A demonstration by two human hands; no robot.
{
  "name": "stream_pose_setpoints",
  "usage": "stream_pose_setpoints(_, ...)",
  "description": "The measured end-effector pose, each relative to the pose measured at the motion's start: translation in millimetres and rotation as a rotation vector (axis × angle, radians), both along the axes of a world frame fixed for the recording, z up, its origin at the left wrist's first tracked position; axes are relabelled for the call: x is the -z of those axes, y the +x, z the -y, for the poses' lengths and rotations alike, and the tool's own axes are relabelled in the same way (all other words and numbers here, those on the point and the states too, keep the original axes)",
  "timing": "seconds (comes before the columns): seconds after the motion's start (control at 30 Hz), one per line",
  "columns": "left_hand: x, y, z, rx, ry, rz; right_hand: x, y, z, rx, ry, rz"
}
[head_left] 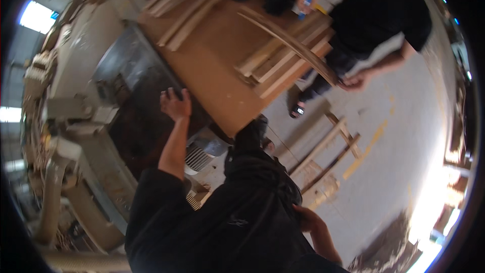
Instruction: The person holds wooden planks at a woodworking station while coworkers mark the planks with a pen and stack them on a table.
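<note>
My left hand [177, 105] is open, its fingers spread at the edge of a dark metal machine table [135, 60]; it holds nothing. Whether the palm rests on the metal, I cannot tell. My right hand [305, 219] is down by my hip against my dark clothes, with its fingers mostly hidden. Beside the machine table lies a brown board surface [209, 73], bearing wooden strips [194, 18] at its far left and more wooden pieces [285, 63] at its right. A person in a black top [386, 12] holds one end of a long wooden strip [290, 42].
A second person's hand [304, 1] grips something blue and white beyond the board. On the grey floor [374, 116] at the right lies a wooden frame [323, 146] near a yellow line. A motor with cooling fins [198, 158] sits below the machine table, and pipework [53, 182] stands at the left.
</note>
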State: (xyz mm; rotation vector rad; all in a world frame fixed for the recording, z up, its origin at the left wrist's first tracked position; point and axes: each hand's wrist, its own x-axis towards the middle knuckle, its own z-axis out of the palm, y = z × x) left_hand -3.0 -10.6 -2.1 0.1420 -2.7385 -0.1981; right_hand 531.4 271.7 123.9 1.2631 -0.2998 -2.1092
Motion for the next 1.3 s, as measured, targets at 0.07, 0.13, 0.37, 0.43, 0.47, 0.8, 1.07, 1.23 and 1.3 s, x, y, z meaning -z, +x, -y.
stream_pose_setpoints(0.07, 0, 3, -10, 0.002, 0.021, 0.015, -4, -1, 2, -0.049, 0.129, 0.03)
stream_pose_setpoints(0.13, 2, 6, -17, 0.0, 0.035, 0.043, -12, 0, 4, -0.137, 0.209, 0.018)
stream_pose_setpoints(0.37, 11, 5, -13, 0.038, 0.055, 0.004, 18, 20, 1, 0.078, 0.03, 0.019)
stream_pose_setpoints(0.43, 6, 5, -3, 0.009, 0.046, 0.005, 13, 12, -2, 0.115, -0.06, 0.015)
stream_pose_setpoints(0.47, 5, 4, -7, 0.016, 0.058, 0.014, -3, 3, 3, 0.059, 0.063, -0.003)
stream_pose_setpoints(0.8, 5, 2, -8, 0.016, 0.043, 0.044, 7, 2, -5, 0.037, -0.063, -0.027)
stream_pose_setpoints(1.07, 1, 4, -12, 0.006, 0.059, 0.111, 5, 5, -3, 0.056, -0.052, -0.028)
stream_pose_setpoints(1.23, -1, 4, -12, -0.006, 0.051, 0.139, 7, 6, -4, 0.108, -0.146, -0.029)
stream_pose_setpoints(1.3, -1, 4, -12, -0.01, 0.049, 0.158, 8, 5, -4, 0.108, -0.154, -0.031)
